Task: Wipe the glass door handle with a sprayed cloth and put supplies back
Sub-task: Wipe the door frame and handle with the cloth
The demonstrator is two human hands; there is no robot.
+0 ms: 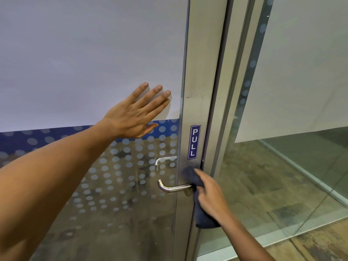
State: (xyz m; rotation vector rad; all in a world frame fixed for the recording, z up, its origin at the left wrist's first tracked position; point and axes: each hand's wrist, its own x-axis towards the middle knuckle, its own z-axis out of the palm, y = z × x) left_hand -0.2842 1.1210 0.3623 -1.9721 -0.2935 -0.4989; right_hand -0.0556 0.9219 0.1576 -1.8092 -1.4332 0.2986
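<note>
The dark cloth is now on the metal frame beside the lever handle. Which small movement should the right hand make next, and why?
Probably slide the dark blue cloth leftward along the curved steel lever handle. The right hand presses the cloth at the handle's base on the brushed metal door frame, so the bar's length looks still uncovered. The left hand lies flat on the glass, steadying the door.

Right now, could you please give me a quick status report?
Left hand flat on glass. Right hand presses cloth at handle base. Nothing in the way.
</note>
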